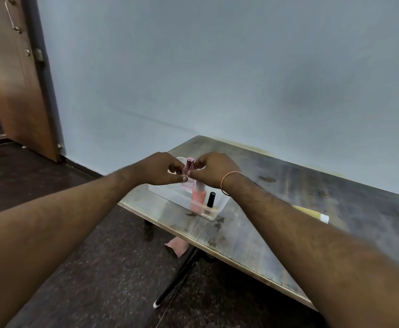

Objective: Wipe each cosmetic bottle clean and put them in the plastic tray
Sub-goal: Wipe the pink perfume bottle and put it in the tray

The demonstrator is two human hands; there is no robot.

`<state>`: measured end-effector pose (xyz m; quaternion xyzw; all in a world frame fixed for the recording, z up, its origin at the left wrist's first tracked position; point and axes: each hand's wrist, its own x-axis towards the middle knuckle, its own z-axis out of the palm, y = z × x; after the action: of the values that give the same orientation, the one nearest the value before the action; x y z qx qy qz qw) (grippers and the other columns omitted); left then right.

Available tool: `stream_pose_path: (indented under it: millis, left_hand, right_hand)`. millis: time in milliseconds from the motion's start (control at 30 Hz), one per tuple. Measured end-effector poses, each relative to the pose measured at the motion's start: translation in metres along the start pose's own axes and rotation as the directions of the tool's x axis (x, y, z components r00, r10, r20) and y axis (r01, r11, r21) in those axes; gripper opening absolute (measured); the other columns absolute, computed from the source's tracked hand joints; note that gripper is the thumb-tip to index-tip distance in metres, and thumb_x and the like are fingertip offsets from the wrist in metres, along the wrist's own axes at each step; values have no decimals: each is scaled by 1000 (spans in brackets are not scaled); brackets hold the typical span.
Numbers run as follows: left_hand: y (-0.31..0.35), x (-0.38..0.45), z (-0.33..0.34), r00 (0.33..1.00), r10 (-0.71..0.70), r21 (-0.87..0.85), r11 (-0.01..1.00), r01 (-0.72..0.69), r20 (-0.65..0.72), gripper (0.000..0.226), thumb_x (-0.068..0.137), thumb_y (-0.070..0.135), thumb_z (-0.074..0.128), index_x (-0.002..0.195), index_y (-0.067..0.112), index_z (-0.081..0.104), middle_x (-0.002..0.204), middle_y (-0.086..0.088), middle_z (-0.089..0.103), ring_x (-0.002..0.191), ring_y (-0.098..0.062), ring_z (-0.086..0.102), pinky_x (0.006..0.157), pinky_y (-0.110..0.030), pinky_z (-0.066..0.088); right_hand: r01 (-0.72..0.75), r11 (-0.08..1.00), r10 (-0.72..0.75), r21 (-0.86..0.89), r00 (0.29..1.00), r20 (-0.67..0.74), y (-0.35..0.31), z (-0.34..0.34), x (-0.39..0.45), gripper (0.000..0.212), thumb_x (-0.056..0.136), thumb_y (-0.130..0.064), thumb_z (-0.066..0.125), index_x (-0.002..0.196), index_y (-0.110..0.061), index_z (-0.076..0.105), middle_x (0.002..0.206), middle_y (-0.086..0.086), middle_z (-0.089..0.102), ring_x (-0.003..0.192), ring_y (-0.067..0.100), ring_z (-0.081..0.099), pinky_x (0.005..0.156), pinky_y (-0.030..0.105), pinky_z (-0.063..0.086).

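Note:
A small pink bottle with a shiny pink cap [189, 167] is held upright over the clear plastic tray [170, 194]. My left hand [163, 168] pinches it from the left and my right hand [213, 170] pinches it from the right. Inside the tray stand a peach bottle with a white cap [199, 194] and a small bottle with a black cap [211, 200]. The pink bottle's lower part is partly hidden by my fingers. No cloth shows in either hand.
The tray sits near the left corner of a worn wooden table [300, 209]. A yellow-and-white tube [312, 213] lies on the table to the right of my right forearm. A pink cloth [177, 247] lies on the floor under the table edge. A brown door [16, 79] stands at left.

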<state>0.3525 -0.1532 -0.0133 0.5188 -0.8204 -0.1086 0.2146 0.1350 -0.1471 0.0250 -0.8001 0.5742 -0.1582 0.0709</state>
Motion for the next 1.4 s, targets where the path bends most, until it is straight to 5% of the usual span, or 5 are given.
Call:
stream_pose_path:
  millis: [233, 633, 1000, 1133, 1400]
  left_hand:
    - [-6, 3, 14, 990, -37, 51, 998, 31, 134, 48, 85, 64, 63, 104, 24, 83, 99, 5, 81, 104, -18, 73, 96, -44, 56]
    - [-17, -1, 26, 969, -73, 30, 997, 68, 237, 62, 78, 75, 53, 107, 29, 82, 102, 6, 82, 105, -20, 74, 102, -49, 56]
    - [-15, -15, 13, 955, -178, 33, 984, 175, 237, 67, 86, 49, 54, 149, 30, 67, 150, 13, 66, 140, -7, 59, 123, -33, 41]
    - [-6, -23, 5, 979, -155, -34, 986, 161, 132, 73, 86, 46, 48, 157, 30, 58, 164, 9, 52, 153, -11, 46, 125, -30, 32]
    - [50, -13, -2, 960, 145, -16, 988, -153, -238, 54, 100, 36, 50, 153, 28, 60, 155, 10, 62, 144, -10, 54, 123, -38, 42]
  right_hand:
    - [-72, 995, 78, -72, 994, 80, 0, 22, 17, 36, 80, -54, 75, 78, -18, 76, 74, 0, 69, 74, 23, 66, 69, 33, 53]
    - [-81, 980, 109, -180, 982, 156, -5, 34, 19, 39, 77, -57, 72, 67, -22, 57, 71, -1, 59, 79, 29, 61, 83, 44, 55]
    - [-24, 986, 54, -164, 983, 178, -14, 21, 7, 61, 77, -65, 80, 120, -22, 77, 113, -1, 76, 104, 24, 70, 97, 43, 59]
    - [-22, 993, 39, -118, 989, 145, -11, 8, -5, 85, 77, -71, 76, 146, -24, 58, 142, -1, 66, 127, 25, 63, 105, 45, 54]
    - [97, 990, -78, 98, 980, -181, 26, -16, -50, 66, 100, -59, 59, 157, -28, 49, 161, -6, 52, 149, 22, 48, 122, 43, 41]
